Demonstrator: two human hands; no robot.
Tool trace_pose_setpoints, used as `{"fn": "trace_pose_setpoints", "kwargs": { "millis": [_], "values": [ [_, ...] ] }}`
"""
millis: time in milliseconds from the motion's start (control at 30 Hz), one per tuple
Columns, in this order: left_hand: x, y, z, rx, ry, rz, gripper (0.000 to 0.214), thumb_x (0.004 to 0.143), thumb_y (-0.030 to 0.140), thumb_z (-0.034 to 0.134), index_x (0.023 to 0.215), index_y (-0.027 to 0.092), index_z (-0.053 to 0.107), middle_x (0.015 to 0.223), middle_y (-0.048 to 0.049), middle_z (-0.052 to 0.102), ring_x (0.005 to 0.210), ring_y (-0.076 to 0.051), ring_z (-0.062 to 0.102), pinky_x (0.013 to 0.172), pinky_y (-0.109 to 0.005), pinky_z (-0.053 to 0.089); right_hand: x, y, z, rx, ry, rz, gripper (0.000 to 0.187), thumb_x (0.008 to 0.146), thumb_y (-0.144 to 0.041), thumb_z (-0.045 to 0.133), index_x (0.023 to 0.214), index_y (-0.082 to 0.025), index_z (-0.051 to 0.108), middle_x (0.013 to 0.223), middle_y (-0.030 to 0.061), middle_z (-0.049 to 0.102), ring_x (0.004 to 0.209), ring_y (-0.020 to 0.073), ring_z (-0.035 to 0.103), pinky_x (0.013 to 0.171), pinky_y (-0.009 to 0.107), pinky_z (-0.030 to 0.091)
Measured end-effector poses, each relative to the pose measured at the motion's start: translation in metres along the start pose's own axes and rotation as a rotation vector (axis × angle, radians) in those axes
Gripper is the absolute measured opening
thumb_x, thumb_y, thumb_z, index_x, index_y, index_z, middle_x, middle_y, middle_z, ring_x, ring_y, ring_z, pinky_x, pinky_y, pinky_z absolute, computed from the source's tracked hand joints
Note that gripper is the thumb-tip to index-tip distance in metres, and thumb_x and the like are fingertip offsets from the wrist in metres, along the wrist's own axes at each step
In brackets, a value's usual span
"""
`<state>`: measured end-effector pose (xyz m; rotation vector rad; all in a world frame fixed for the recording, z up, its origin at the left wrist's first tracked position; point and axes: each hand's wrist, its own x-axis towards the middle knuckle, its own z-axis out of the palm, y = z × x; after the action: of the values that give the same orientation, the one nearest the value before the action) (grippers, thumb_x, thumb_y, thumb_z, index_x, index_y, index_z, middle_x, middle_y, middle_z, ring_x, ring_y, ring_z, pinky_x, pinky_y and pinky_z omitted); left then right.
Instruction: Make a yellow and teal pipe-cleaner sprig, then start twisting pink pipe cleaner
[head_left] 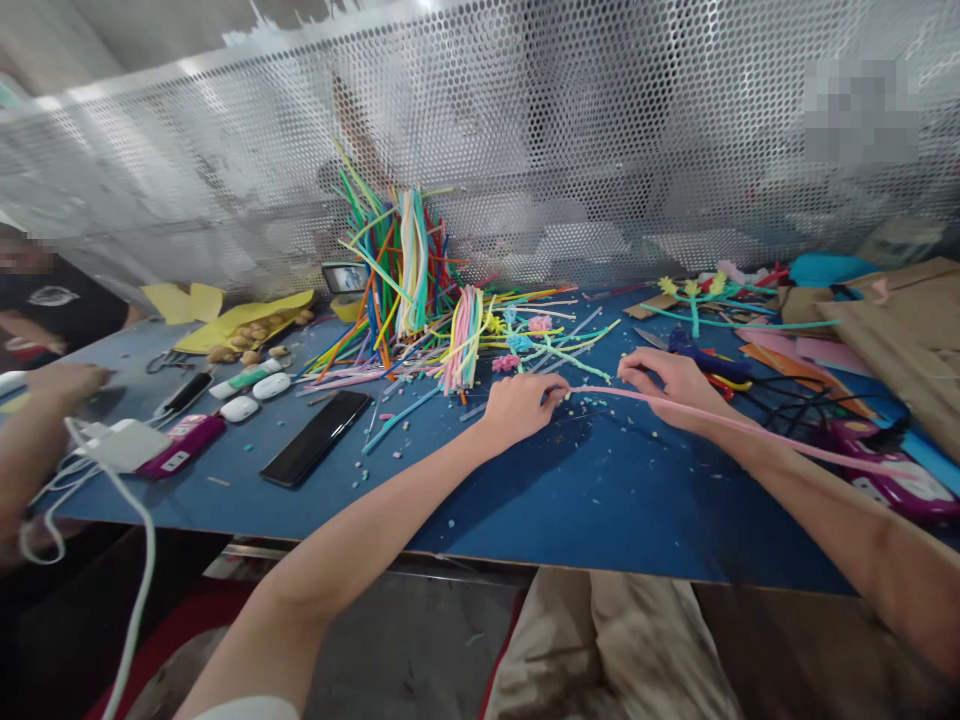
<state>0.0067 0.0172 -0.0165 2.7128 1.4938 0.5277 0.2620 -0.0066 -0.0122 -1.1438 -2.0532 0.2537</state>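
My left hand point(523, 408) is closed in a pinch on one end of a long pink pipe cleaner point(750, 425). The strand runs rightward past my right hand point(671, 385) and over the right forearm. Loosely bent, the right hand's fingers are apart and grip nothing I can see. Just behind the hands lie fuzzy flower shapes in blue point(519, 343), pink point(540, 324) and yellow, with a pale green twisted stem point(574, 358). Small bits of fluff are scattered on the blue tabletop point(555, 510) around them.
Pipe cleaner bundles point(412, 265) stand at the back against a perforated metal screen point(600, 150). A black phone point(316, 437) lies left, near a purple power strip point(180, 445). Pliers point(709, 360) and cardboard point(900, 320) are right. Another person's arm point(45, 420) reaches in at far left.
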Motion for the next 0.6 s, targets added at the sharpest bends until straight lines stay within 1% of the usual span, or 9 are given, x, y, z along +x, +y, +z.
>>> {"fn": "trace_pose_setpoints", "kwargs": {
  "millis": [100,200,267,333,433,533,600],
  "values": [
    [-0.001,0.003,0.0,-0.037,0.041,0.037,0.023,0.095,0.036,0.048,0.105,0.034,0.069,0.094,0.0031,0.074,0.079,-0.017,0.068,0.06,-0.025,0.045,0.0,0.001,-0.001,-0.001,-0.024,-0.053,0.021,0.096,-0.032,0.042,0.085,-0.022,0.057,0.083,0.0028,0.063,0.076,0.0167,0.058,0.076,0.031,0.045],
    [-0.003,0.01,-0.003,-0.089,0.098,0.115,0.023,0.095,0.035,0.048,0.105,0.032,0.069,0.103,0.0029,0.073,0.088,-0.017,0.069,0.062,-0.024,0.046,0.0,0.001,0.001,0.002,-0.036,-0.022,0.024,0.096,-0.032,0.04,0.079,-0.022,0.052,0.073,0.001,0.057,0.068,0.0154,0.053,0.068,0.03,0.042],
    [-0.006,0.015,-0.004,-0.114,0.124,0.151,0.024,0.096,0.036,0.047,0.106,0.03,0.068,0.106,0.0017,0.072,0.091,-0.016,0.069,0.063,-0.024,0.046,-0.001,0.0,0.005,0.011,-0.032,0.017,0.024,0.095,-0.033,0.041,0.077,-0.022,0.052,0.069,0.0003,0.055,0.065,0.015,0.051,0.064,0.029,0.041],
    [-0.008,0.019,-0.004,-0.131,0.138,0.161,0.025,0.097,0.036,0.046,0.108,0.029,0.067,0.106,0.0006,0.072,0.091,-0.016,0.069,0.062,-0.024,0.046,-0.001,-0.003,0.011,0.05,-0.016,0.057,0.021,0.094,-0.035,0.046,0.08,-0.022,0.054,0.071,0.0004,0.057,0.066,0.0151,0.052,0.064,0.029,0.042],
    [-0.008,0.022,-0.003,-0.17,0.152,0.153,0.026,0.098,0.036,0.045,0.111,0.027,0.066,0.107,0.0004,0.071,0.092,-0.016,0.068,0.065,-0.024,0.048,0.0,-0.01,0.021,0.106,0.036,0.115,0.018,0.09,-0.04,0.054,0.09,-0.022,0.058,0.083,0.0017,0.063,0.071,0.0159,0.055,0.068,0.029,0.045],
    [-0.006,0.021,-0.002,-0.23,0.152,0.14,0.025,0.098,0.036,0.045,0.109,0.027,0.066,0.109,0.0017,0.071,0.09,-0.015,0.068,0.068,-0.024,0.048,0.001,-0.017,0.028,0.091,0.097,0.134,0.02,0.091,-0.041,0.053,0.095,-0.023,0.06,0.093,0.0032,0.066,0.078,0.0171,0.057,0.073,0.03,0.046],
    [-0.004,0.019,0.0,-0.28,0.142,0.138,0.024,0.098,0.035,0.046,0.107,0.026,0.066,0.108,0.0019,0.072,0.085,-0.014,0.068,0.069,-0.024,0.049,0.0,-0.021,0.029,0.074,0.084,0.121,0.021,0.091,-0.042,0.053,0.095,-0.023,0.061,0.091,0.0024,0.067,0.079,0.0168,0.058,0.075,0.03,0.045]
  ]
}}
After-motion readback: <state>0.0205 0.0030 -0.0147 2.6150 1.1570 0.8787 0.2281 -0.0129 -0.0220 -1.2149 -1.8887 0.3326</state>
